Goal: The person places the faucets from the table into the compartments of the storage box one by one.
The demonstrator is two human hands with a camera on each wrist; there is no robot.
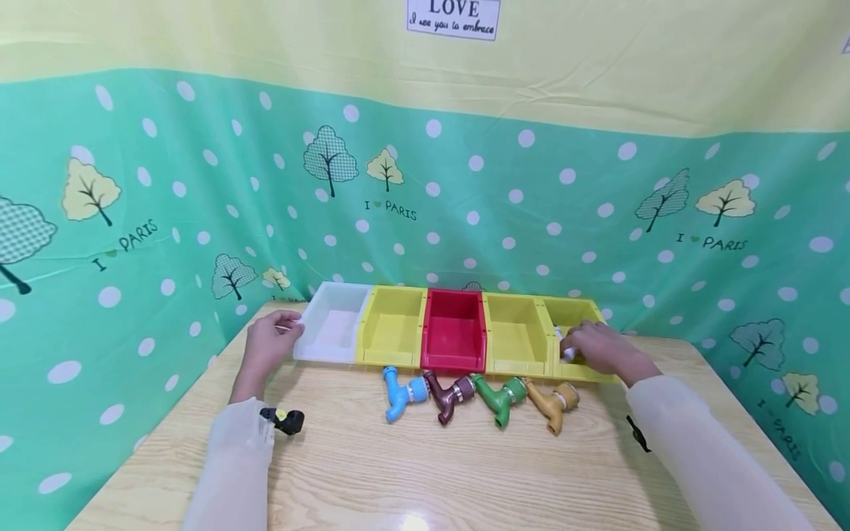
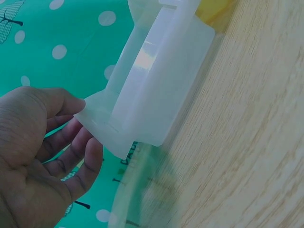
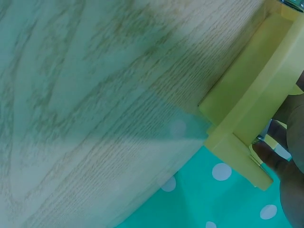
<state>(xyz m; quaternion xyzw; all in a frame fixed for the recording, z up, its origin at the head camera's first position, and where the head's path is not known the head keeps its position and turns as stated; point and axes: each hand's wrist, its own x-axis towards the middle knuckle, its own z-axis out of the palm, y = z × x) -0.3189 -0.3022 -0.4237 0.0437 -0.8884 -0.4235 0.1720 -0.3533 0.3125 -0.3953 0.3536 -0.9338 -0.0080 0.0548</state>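
Note:
In the head view a row of joined bins stands at the back of the table. My left hand pinches the corner of the white translucent bin at the left end; in the left wrist view the thumb lies on that corner, with fingers curled behind it. My right hand reaches into the rightmost yellow bin, fingers curled on a white tap that they mostly hide. In the right wrist view the yellow bin's wall covers part of the right hand.
Before the bins lie a blue tap, a maroon tap, a green tap and an orange tap. Two more yellow bins flank a red bin. A patterned curtain hangs behind the wooden table.

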